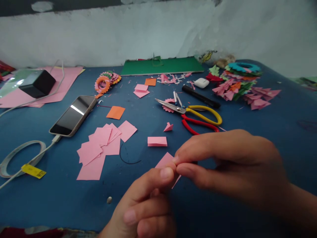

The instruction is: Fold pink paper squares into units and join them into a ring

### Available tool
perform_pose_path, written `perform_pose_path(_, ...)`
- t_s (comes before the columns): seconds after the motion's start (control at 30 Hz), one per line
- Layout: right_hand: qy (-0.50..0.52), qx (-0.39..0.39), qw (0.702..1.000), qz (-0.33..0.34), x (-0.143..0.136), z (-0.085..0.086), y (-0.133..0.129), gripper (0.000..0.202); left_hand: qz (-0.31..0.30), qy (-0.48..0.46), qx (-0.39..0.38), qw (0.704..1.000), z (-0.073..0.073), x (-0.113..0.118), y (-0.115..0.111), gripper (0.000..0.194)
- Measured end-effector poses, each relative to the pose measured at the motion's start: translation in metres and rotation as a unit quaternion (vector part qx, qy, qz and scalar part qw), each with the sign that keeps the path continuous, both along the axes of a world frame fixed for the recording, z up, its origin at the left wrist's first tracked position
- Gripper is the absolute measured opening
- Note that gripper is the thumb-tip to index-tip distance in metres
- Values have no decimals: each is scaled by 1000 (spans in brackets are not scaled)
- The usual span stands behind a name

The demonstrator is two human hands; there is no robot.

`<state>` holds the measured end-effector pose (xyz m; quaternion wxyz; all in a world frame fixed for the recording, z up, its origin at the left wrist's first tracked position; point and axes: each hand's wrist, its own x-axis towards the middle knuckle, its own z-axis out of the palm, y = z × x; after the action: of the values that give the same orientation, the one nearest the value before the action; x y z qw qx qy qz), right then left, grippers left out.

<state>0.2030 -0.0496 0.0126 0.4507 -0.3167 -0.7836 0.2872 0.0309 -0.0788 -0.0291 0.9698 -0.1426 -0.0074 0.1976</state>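
Observation:
A small piece of pink paper [165, 160] is pinched between my two hands, low in the middle of the view. My left hand [151, 198] grips it with thumb and forefinger from below. From the right, the thumb and forefinger of my right hand [228, 162] close on its edge, touching my left fingertips. Fingers cover most of the paper, so its folds are hidden. Just beyond it lies a folded pink strip [157, 141], with a small pointed pink folded piece [168, 127] behind. Several pink paper squares [100, 142] overlap to the left.
Scissors with yellow and red handles [188, 112] lie beyond my right hand, near a black pen [200, 96]. A phone [74, 115] on a cable rests at left. Folded-paper rings [107, 82], a green board [162, 66] and stacked paper pieces [237, 82] stand farther back.

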Motion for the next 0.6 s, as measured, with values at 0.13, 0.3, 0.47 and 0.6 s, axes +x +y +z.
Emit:
perform_pose_path(0.13,-6,-17,1000,-1,0,0,0,4,1,-6,-20,1000,0,-3,-1,26)
perform_pose_path(0.3,-15,-23,1000,8,0,2,1,5,-7,17,-33,999,3,-5,0,20)
perform_pose_path(0.47,-17,-5,1000,4,0,2,2,8,-6,47,-18,999,1,-6,-1,18)
perform_pose_path(0.6,-22,22,1000,0,0,2,1,7,4,13,-1,1000,-3,-4,-1,22)
